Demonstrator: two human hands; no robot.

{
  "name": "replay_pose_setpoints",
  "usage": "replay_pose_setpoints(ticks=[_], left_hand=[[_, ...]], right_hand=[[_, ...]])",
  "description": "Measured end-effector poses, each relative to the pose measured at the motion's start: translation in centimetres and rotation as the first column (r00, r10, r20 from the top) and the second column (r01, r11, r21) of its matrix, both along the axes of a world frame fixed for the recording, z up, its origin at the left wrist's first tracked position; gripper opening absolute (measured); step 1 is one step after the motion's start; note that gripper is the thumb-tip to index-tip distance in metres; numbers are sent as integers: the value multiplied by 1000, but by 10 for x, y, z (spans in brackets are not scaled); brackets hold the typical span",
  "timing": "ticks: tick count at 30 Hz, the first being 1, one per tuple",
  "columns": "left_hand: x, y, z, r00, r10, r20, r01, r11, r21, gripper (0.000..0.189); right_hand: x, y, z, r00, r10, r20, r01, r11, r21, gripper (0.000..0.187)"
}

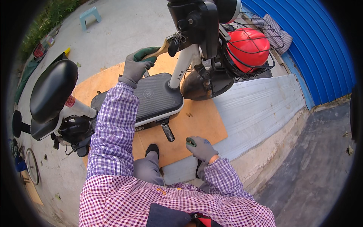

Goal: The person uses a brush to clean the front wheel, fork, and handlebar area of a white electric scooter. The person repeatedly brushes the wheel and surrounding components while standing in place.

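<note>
An electric scooter stands across the view, with its textured black footboard (154, 93) in the middle, its black seat (54, 90) at the left and its white steering column (183, 66) at the right. My left hand (136, 65), in a grey and green work glove, grips the wooden handle (158, 53) of a tool at the column; the tool's head is partly hidden behind the hanging keys (173, 45). Gloved too, my right hand (202, 148) hangs by my right leg, fingers curled, holding nothing visible, near the scooter's folding footrest (167, 131).
A wire front basket (272, 58) holds a red helmet (249, 48). Plywood (198, 124) and a grey sheet (263, 105) lie beneath the scooter, beside a concrete ledge (278, 159). A blue corrugated shutter (309, 48) stands at right; a light-blue stool (90, 15) stands farther back.
</note>
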State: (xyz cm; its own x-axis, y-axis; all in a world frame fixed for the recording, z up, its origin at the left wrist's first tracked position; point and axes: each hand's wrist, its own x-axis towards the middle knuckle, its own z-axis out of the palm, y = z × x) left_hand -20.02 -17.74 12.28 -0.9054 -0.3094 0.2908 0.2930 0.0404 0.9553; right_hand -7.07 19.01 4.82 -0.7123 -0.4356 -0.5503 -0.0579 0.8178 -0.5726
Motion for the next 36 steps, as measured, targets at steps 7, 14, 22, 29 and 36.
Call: replay_pose_setpoints(ticks=[7,14,22,29,36], left_hand=[[-1,-20,8,986,159,-46,-154,984,87,36],[-6,-27,18,984,177,-9,-175,976,127,39],[-16,-30,32,992,27,-123,-23,999,33,42],[7,-32,32,998,-67,-17,66,998,-10,36],[1,-17,50,974,-141,-178,146,989,10,38]], right_hand=[[7,1,0,996,55,-73,-55,998,4,44],[10,2,-1,991,41,-124,-47,998,-45,42],[17,-5,-23,978,42,-203,-45,999,-9,45],[5,8,-34,991,30,-128,-30,1000,-3,46],[5,28,-27,989,-146,-9,146,986,87,43]])
